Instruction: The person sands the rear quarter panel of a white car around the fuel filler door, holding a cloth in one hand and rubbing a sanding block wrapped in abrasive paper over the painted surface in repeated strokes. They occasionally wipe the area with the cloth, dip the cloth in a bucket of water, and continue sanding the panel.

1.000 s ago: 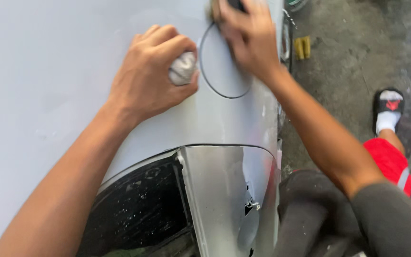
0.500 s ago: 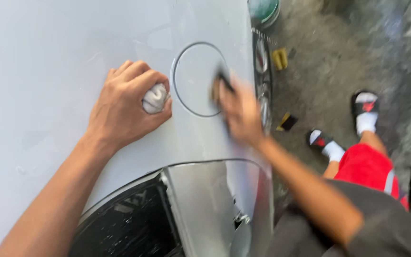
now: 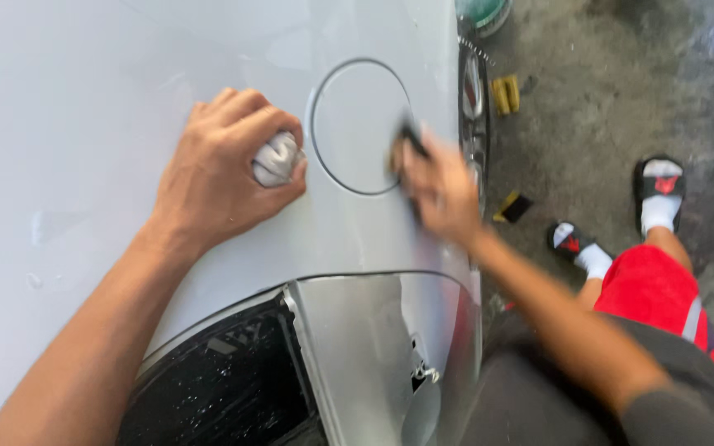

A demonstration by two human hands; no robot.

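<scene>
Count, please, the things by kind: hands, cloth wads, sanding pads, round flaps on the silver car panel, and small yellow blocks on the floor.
Hands: 2, the left hand and the right hand
Crumpled cloth in the left hand: 1
Dark pad under the right hand: 1
Round flap on the silver panel: 1
Yellow blocks on the floor: 2, and
Total: 7

Floor (image 3: 605, 91): grey concrete, stained and damp-looking, on the right of the scene.
Bucket (image 3: 483, 12): green, round, at the far edge, only partly in view.
Yellow block (image 3: 505, 93): lying on the floor, far right.
Small yellow-and-black piece (image 3: 512, 206): on the floor, nearer.
Light: bright daylight, soft glare on the concrete.
</scene>
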